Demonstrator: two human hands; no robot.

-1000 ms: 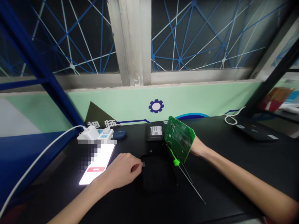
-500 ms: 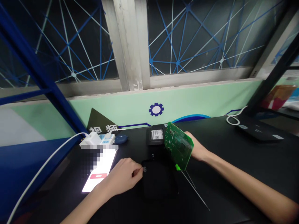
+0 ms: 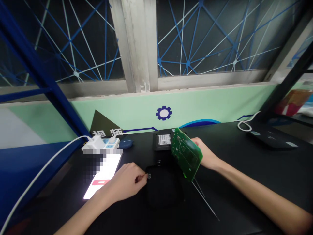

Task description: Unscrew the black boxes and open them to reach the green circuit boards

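My right hand [image 3: 204, 153] is closed around the far edge of a green circuit board [image 3: 187, 153], which stands tilted above the table; the board hides most of my fingers. Two thin metal prongs [image 3: 205, 199], like tweezer tips, stick out below the board toward me; where they are held is hidden. With fingers pinched, my left hand [image 3: 132, 181] grips the left rim of a dark, rounded-square plastic shell [image 3: 165, 187] lying on the table. A small pale mark [image 3: 149, 176] shows on the shell beside the fingertips.
Behind the board lies a black box with a white label [image 3: 164, 139]. A lit phone [image 3: 104, 173] is left of my left hand, near a white power strip [image 3: 107, 143] and a dark blue case [image 3: 126, 144]. Another black device [image 3: 272, 138] and a white cable [image 3: 244, 125] lie far right.
The circuit board has turned slightly in my right hand, so the bright green piece at its lower edge shows less. My left hand stays at the shell's rim. The view has shifted a little.
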